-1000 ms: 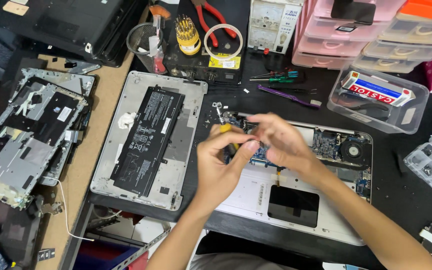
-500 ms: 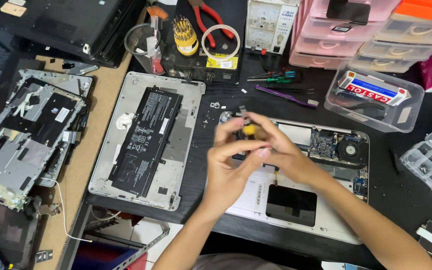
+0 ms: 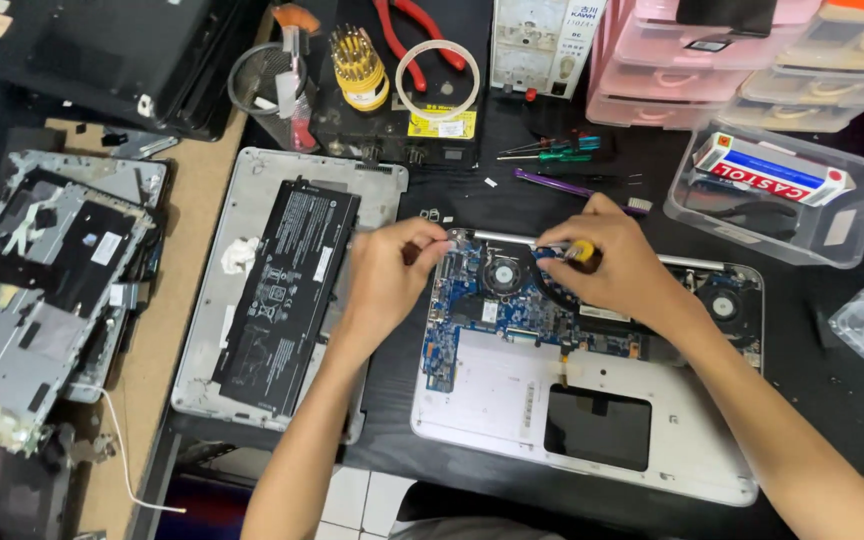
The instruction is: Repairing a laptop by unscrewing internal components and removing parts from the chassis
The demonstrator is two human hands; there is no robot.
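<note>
We log: right hand (image 3: 617, 270) gripping yellow-handled screwdriver (image 3: 580, 251) (axis unclear) over blue laptop motherboard (image 3: 512, 305); left hand (image 3: 387, 275) curled, contents indiscernible.

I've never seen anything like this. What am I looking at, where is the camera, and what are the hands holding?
There is no machine here: a person works with two bare hands, filmed by a camera worn on the head, looking down at a dark workbench.

In front lies an opened laptop with its blue circuit board and small fan exposed. The right hand grips a small yellow-handled screwdriver over the board. The left hand rests at the board's upper left corner; whether it holds anything is hidden.

To the left lies a silver cover with a black battery. Behind stand a rack of yellow screwdrivers, red pliers and pink drawers.
</note>
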